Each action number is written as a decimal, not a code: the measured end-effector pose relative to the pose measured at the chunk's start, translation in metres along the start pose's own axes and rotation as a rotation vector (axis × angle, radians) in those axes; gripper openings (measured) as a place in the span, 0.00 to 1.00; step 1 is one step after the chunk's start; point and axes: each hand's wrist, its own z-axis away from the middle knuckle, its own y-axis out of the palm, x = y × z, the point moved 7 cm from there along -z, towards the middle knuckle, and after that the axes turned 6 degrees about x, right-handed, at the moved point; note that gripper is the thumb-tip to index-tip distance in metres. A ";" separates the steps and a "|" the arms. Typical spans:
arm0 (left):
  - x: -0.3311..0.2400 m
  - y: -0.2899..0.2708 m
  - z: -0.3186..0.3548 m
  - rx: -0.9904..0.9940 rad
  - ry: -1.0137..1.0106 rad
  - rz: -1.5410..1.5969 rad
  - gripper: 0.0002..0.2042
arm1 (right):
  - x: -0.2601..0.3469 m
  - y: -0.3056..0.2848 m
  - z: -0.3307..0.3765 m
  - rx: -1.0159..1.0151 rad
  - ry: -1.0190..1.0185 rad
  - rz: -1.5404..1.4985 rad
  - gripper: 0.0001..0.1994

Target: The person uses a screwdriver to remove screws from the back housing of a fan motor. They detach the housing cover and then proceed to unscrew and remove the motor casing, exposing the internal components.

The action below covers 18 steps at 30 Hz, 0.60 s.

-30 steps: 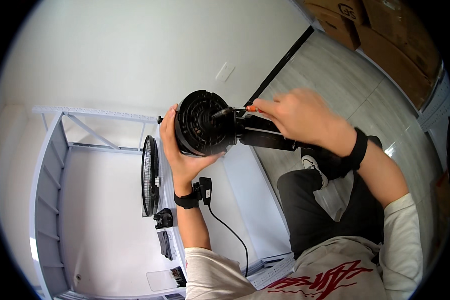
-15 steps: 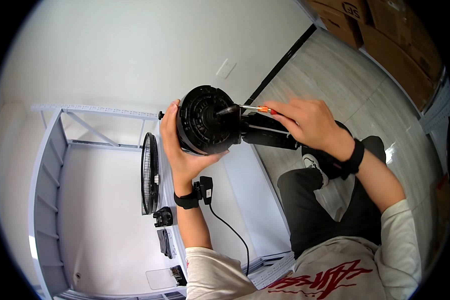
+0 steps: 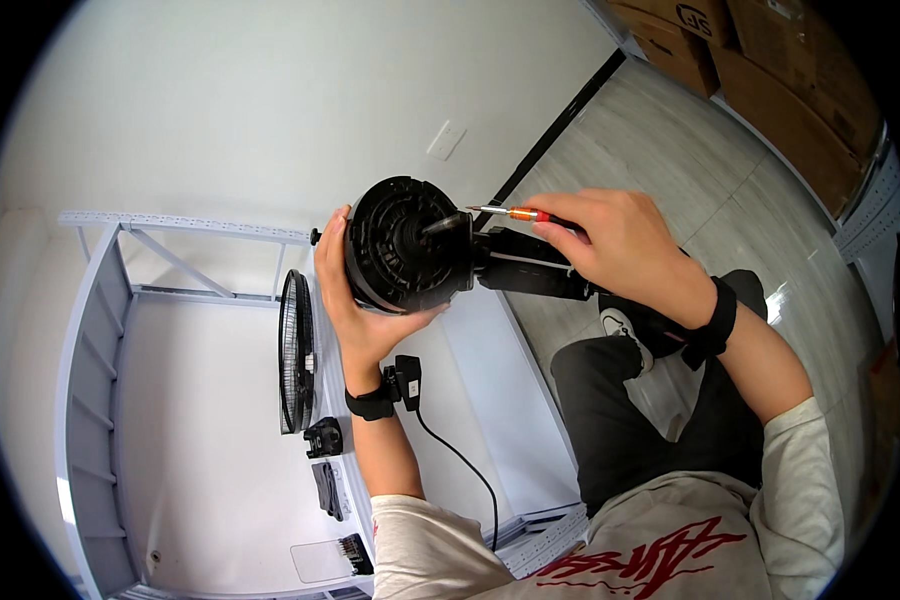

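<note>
My left hand (image 3: 355,300) is wrapped round the rim of a black round fan motor housing (image 3: 395,250), its ribbed inner side showing. A metal shaft (image 3: 444,224) sticks out of the middle of the housing. From the housing's right side a black stand arm (image 3: 535,272) reaches toward my legs. My right hand (image 3: 610,235) is closed on a small screwdriver (image 3: 525,213) with an orange and red handle. Its thin tip points left at the upper right edge of the housing; whether it touches is unclear.
A black fan grille (image 3: 295,350) stands on edge on the white shelf unit (image 3: 200,430). Near it are a black part (image 3: 323,437), a folded dark cable (image 3: 327,490) and a bit set (image 3: 353,553). Cardboard boxes (image 3: 790,110) are stacked at the far right.
The motor housing and my left hand have shifted slightly left in the picture. My right hand, blurred before, now shows sharply, with the screwdriver still in it.
</note>
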 end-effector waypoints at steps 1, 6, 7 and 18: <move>0.001 -0.001 0.002 -0.002 -0.001 -0.005 0.60 | 0.001 0.002 -0.001 0.003 -0.004 -0.005 0.09; 0.000 -0.002 0.004 -0.007 -0.003 -0.020 0.61 | 0.007 0.006 -0.003 -0.002 -0.043 0.060 0.09; 0.001 -0.001 0.004 -0.011 -0.002 -0.007 0.61 | 0.008 0.006 -0.003 -0.008 -0.059 0.081 0.10; 0.000 -0.001 0.003 -0.022 -0.003 -0.030 0.60 | 0.018 0.005 0.009 -0.084 -0.141 0.254 0.11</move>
